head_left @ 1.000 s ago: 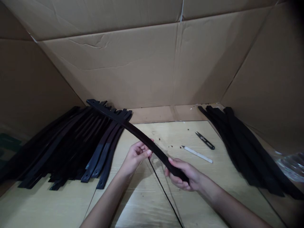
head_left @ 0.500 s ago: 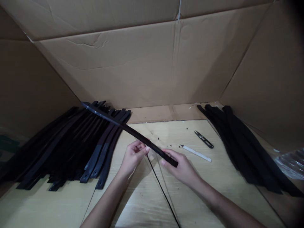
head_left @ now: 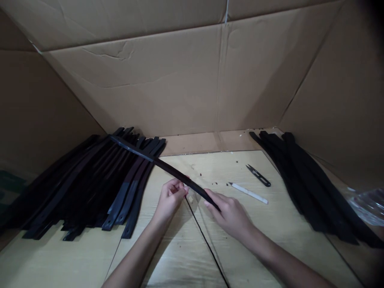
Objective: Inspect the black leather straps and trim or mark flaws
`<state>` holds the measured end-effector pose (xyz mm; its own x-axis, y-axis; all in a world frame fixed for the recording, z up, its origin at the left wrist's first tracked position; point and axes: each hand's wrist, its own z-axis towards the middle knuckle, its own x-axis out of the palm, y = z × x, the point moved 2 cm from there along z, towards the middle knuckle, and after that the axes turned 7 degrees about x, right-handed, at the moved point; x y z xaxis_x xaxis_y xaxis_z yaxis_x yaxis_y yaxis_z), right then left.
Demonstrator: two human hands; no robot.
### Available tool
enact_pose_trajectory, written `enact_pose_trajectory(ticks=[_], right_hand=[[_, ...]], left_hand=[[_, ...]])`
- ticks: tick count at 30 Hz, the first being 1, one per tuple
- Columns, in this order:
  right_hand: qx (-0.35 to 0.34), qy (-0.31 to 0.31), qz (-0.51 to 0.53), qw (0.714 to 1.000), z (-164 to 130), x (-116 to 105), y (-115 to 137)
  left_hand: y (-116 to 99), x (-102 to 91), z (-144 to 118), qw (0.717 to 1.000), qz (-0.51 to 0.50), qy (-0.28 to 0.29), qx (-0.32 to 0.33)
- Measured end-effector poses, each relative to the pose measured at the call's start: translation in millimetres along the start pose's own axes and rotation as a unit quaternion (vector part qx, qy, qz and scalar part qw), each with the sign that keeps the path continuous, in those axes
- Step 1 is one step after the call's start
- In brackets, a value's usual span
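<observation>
A long black strap [head_left: 156,161] runs from the left pile down toward the middle of the table, held above the wood. My left hand [head_left: 171,199] pinches it near its middle. My right hand [head_left: 229,214] grips its near end from above, fingers curled over the edge. A thin black cord [head_left: 207,243] runs from below my left hand toward the table's near edge. The strap's far tip lies over the big pile of black straps [head_left: 84,188] on the left.
A second pile of black straps [head_left: 303,180] lies at the right. Small black thread snips [head_left: 258,175] and a white marking stick [head_left: 248,193] rest on the wooden table [head_left: 168,260]. Cardboard walls [head_left: 168,80] enclose the back and sides. Clear plastic [head_left: 366,204] at far right.
My right hand has slid up the strap toward my left hand and turned palm down. The strap has tipped onto its edge and dropped lower over the left pile.
</observation>
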<state>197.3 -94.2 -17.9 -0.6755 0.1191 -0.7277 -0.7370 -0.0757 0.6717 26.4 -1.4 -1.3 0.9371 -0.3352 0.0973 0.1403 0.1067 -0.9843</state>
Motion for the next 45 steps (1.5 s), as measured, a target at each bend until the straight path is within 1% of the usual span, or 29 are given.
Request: enact_pose_trajectory(ticks=[3, 5, 7, 9, 11, 14, 16, 19, 25, 28, 33, 38, 41, 45], right_hand=[[0.002, 0.003, 0.038, 0.999, 0.4, -2.8, 3.5], [0.006, 0.009, 0.104, 0.995, 1.3, -4.9, 6.0], [0.018, 0.029, 0.188, 0.981, 2.3, -5.0, 6.9], [0.053, 0.056, 0.268, 0.96, 3.3, -2.1, 5.4], [0.106, 0.088, 0.333, 0.933, 3.7, 2.8, 2.2], [0.167, 0.137, 0.396, 0.893, 3.4, 9.6, -1.2], [0.181, 0.155, 0.416, 0.877, 3.2, 11.8, -1.6], [0.19, 0.171, 0.433, 0.865, 3.2, 12.9, -1.5], [0.211, 0.17, 0.433, 0.86, 4.9, 11.2, -4.3], [0.214, 0.171, 0.441, 0.855, 5.6, 10.3, -5.7], [0.214, 0.183, 0.457, 0.844, 5.0, 9.2, -6.0], [0.19, 0.199, 0.478, 0.834, 3.2, 8.7, -2.3], [0.18, 0.224, 0.513, 0.809, 1.8, 7.9, 1.0], [0.17, 0.275, 0.578, 0.749, -1.6, 6.4, 5.4]], left_hand=[[5.1, -0.8, 0.5, 1.0, 0.003, -0.005, 0.005], [5.2, -0.9, 0.8, 1.0, 0.012, -0.001, 0.008], [2.4, -0.1, 0.9, 1.0, 0.015, 0.003, 0.007], [-1.5, 0.7, 1.2, 1.0, 0.02, 0.0, 0.01], [-4.1, 1.0, 1.7, 0.999, 0.032, -0.002, 0.017], [-2.4, 0.3, 2.8, 0.999, 0.037, 0.012, 0.023], [0.5, -0.3, 3.5, 0.999, 0.034, 0.026, 0.022], [2.7, -0.1, 4.5, 0.998, 0.045, 0.05, 0.017], [1.2, -1.5, 6.6, 0.996, 0.059, 0.061, 0.016], [2.2, -3.8, 7.3, 0.995, 0.058, 0.077, 0.014], [6.0, -6.3, 6.9, 0.996, 0.02, 0.083, -0.002], [1.8, -2.9, 5.1, 0.995, -0.046, 0.087, -0.025], [-3.0, -0.7, 3.1, 0.993, -0.074, 0.081, -0.045], [-6.1, -0.8, -0.2, 0.989, -0.104, 0.093, -0.052]])
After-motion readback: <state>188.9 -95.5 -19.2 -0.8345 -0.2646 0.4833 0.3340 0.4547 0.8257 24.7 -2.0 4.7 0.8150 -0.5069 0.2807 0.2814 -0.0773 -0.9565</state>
